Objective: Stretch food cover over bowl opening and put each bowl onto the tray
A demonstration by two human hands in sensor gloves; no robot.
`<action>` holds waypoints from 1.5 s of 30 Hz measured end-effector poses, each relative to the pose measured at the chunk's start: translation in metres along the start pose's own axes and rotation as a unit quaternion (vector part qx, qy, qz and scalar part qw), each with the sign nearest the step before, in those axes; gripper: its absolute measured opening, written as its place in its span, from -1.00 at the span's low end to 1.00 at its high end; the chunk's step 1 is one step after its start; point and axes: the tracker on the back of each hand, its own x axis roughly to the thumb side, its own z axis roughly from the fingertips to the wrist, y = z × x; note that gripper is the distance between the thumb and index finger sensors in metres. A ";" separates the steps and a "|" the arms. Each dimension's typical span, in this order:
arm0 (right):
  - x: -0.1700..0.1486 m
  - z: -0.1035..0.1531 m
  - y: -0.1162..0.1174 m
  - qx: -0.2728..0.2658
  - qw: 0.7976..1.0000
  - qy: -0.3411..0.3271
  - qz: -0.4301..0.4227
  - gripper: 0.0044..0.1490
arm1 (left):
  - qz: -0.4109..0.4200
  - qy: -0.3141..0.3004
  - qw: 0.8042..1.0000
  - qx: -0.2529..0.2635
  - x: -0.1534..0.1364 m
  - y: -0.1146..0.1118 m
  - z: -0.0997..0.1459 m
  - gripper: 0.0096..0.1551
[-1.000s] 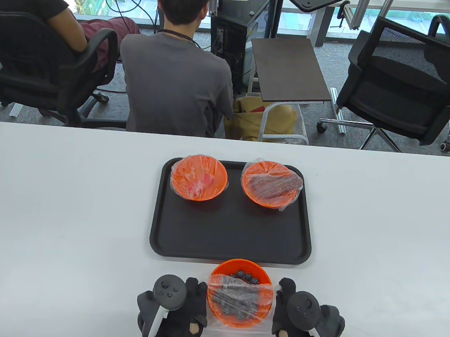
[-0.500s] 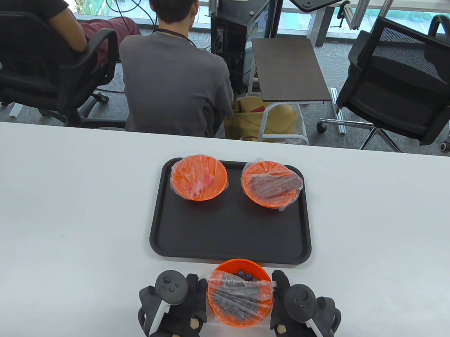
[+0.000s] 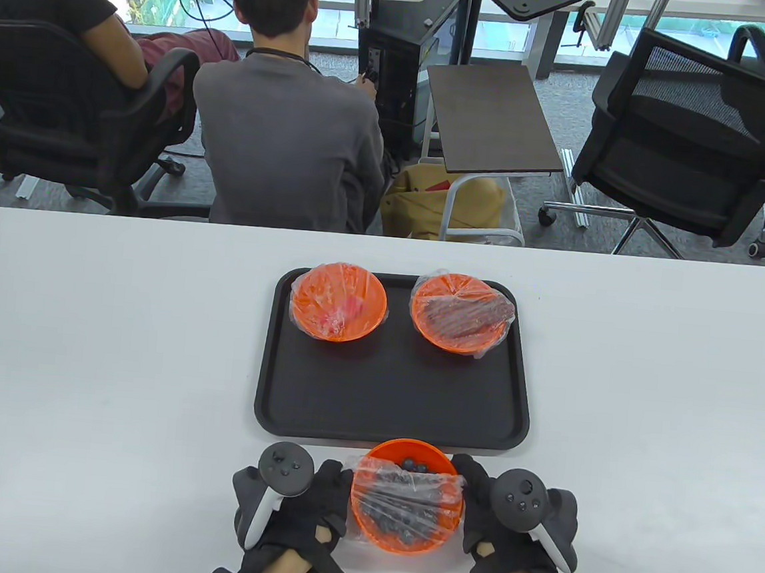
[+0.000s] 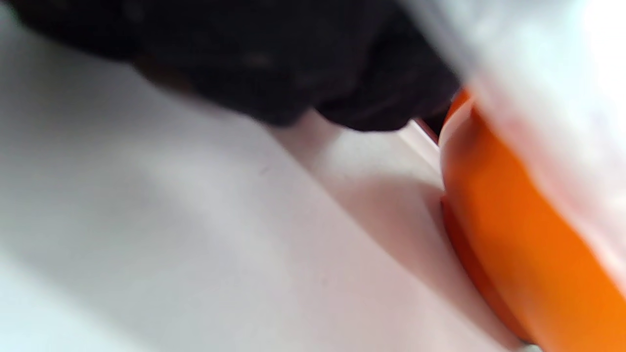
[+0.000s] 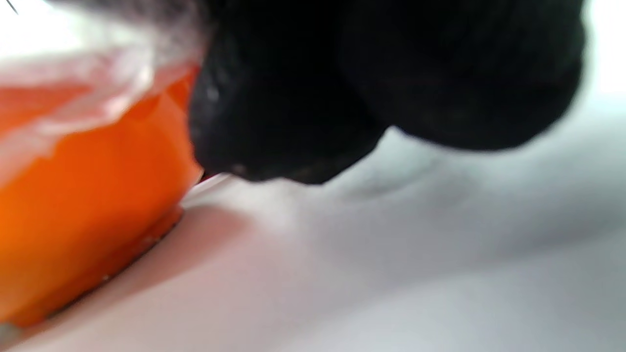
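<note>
Near the table's (image 3: 82, 354) front edge, just in front of the black tray (image 3: 392, 408), an orange bowl (image 3: 404, 536) of dark berries stands upright, mouth up. Clear plastic wrap (image 3: 404, 496) spans its near part in creases running left to right, leaving the far rim and a few berries bare. Gloved left hand (image 3: 309, 507) and right hand (image 3: 502, 524) flank the bowl, each grasping the wrap's edge against the rim, though the fingertips are hidden. Both wrist views are blurred, showing only dark glove beside orange wall. Two wrapped bowls, left (image 3: 339, 303) and right (image 3: 462, 313), sit on the tray's far half
</note>
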 end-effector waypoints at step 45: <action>-0.010 -0.054 0.008 0.186 0.970 0.010 -0.157 -0.42 | -0.116 -0.015 0.993 -0.004 0.026 0.014 -0.028 -0.47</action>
